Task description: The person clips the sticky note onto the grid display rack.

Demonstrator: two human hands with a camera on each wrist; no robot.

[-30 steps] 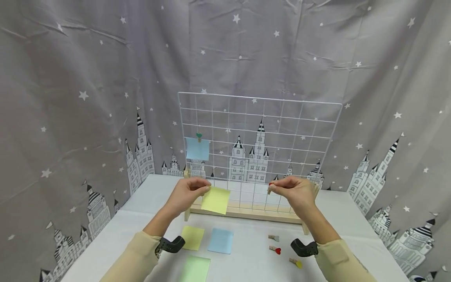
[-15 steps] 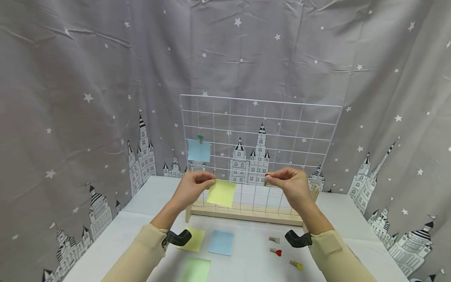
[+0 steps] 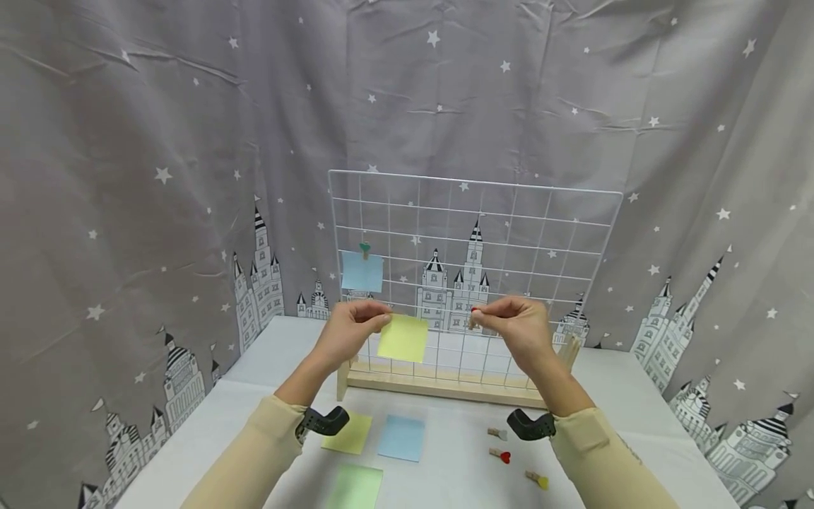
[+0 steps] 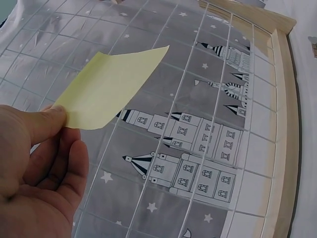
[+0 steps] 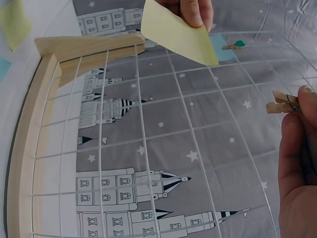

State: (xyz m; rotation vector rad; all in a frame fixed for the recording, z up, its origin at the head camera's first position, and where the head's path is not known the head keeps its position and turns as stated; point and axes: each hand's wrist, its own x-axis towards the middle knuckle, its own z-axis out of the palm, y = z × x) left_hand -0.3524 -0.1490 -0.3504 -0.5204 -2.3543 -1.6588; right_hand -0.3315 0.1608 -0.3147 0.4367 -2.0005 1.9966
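Note:
Between thumb and fingers, my left hand pinches a yellow sticky note by its upper left corner, in front of the wire grid. In the left wrist view the note bends slightly. My right hand pinches a small wooden clothespin with a red decoration at its top, to the right of the note. The right wrist view shows that clothespin with its jaws parted and nothing between them. A blue note hangs at the grid's left under a clothespin with a green heart.
A wooden base carries the grid on the white table. In front lie a yellow note, a blue note and a green note. At right lie clothespins with grey, red and yellow decorations.
Both hands have risen. The left hand carried the yellow note up and slightly right towards the hanging blue note's height; the right hand moved the clothespin up and left.

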